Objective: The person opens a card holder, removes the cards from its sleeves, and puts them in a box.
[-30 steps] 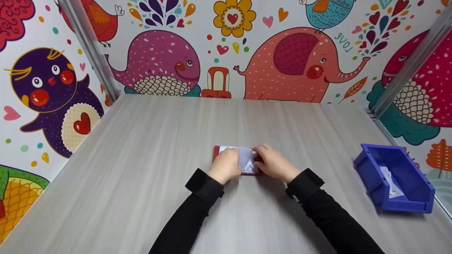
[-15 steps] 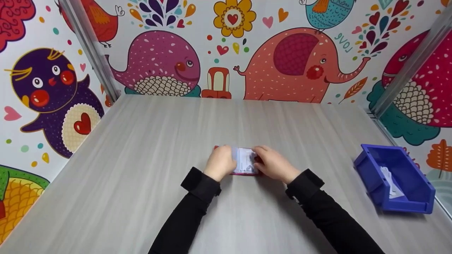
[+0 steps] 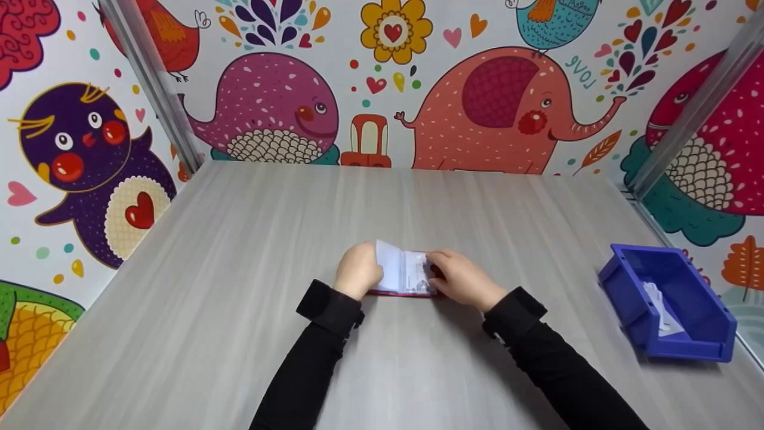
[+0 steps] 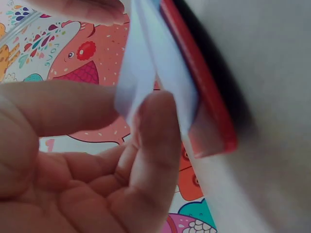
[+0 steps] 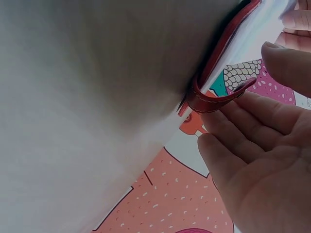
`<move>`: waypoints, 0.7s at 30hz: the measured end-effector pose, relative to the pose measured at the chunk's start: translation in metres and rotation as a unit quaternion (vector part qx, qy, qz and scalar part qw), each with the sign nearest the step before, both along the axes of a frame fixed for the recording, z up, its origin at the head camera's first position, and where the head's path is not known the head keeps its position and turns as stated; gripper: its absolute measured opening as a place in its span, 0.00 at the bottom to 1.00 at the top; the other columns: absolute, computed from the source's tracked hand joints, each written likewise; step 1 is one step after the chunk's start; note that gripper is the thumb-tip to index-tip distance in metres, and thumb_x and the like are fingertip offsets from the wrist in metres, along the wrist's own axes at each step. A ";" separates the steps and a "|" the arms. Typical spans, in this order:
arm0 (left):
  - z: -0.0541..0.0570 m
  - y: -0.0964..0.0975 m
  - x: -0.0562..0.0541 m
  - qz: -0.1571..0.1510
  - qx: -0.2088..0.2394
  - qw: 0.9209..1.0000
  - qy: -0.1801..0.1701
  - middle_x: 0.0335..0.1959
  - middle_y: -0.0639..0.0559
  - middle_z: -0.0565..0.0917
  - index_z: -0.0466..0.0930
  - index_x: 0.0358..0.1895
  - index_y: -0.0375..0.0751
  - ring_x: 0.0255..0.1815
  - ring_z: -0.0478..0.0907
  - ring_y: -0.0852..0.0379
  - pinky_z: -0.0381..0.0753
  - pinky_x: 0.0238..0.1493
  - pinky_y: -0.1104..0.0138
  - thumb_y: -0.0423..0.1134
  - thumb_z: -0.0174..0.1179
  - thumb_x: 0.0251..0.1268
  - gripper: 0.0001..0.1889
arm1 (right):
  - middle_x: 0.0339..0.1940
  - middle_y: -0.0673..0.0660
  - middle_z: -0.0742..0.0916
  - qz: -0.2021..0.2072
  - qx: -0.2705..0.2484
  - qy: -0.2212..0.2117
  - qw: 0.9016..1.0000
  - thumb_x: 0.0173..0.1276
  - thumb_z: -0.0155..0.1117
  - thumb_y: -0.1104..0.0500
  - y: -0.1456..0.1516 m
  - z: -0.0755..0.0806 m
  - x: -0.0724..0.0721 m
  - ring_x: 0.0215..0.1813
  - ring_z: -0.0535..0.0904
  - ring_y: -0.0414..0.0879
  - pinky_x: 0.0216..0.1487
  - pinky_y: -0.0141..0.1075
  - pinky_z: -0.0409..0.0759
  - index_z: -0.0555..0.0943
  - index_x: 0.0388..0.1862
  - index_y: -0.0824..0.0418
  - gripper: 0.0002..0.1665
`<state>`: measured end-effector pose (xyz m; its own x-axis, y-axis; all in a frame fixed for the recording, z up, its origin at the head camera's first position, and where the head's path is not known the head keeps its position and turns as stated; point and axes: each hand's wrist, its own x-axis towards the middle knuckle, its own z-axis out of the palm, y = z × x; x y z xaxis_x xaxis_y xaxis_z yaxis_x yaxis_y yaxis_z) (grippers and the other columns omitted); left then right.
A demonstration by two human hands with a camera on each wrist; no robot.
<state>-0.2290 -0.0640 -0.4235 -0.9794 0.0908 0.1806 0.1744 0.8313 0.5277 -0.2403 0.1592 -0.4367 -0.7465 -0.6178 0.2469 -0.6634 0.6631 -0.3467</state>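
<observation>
A small red card holder with a stitched strap lies spread open on the table. Its pale plastic sleeves show, one with a greyish print. My left hand pinches a lifted sleeve page at its outer edge; in the left wrist view the sleeves fan apart above the red cover. My right hand stays at the holder's right end, its fingers extended behind the upright strap, the thumb apart from them near the sleeves. The index fingertip is hidden in the right wrist view.
At the right of the table stands a blue plastic bin with white paper-like pieces inside. Printed wall panels with cartoon animals close off the back and sides, joined by metal posts.
My left hand has moved left, drawing a sleeve page over from the right and raising it at the left. The right hand has hardly moved.
</observation>
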 end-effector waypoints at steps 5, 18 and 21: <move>-0.002 -0.002 0.000 0.003 -0.010 1.000 -0.003 0.32 0.37 0.83 0.79 0.29 0.27 0.36 0.81 0.40 0.80 0.44 0.51 0.21 0.57 0.45 0.06 | 0.54 0.70 0.82 -0.003 0.010 -0.004 1.000 0.60 0.68 0.70 -0.001 0.000 0.000 0.57 0.77 0.63 0.59 0.53 0.74 0.75 0.57 0.76 0.25; -0.007 -0.002 0.000 0.010 -0.025 1.000 -0.008 0.33 0.38 0.83 0.79 0.31 0.28 0.38 0.82 0.40 0.80 0.45 0.52 0.20 0.59 0.46 0.07 | 0.51 0.68 0.82 -0.002 0.064 -0.014 0.998 0.61 0.69 0.70 -0.004 0.002 0.001 0.53 0.79 0.61 0.55 0.52 0.76 0.76 0.51 0.72 0.20; -0.007 -0.002 0.001 0.010 -0.030 1.000 0.001 0.32 0.38 0.83 0.79 0.30 0.28 0.37 0.82 0.39 0.80 0.44 0.52 0.20 0.58 0.45 0.06 | 0.51 0.68 0.82 -0.005 0.067 -0.016 0.998 0.61 0.69 0.69 -0.005 0.002 0.001 0.52 0.79 0.60 0.55 0.51 0.76 0.77 0.50 0.72 0.19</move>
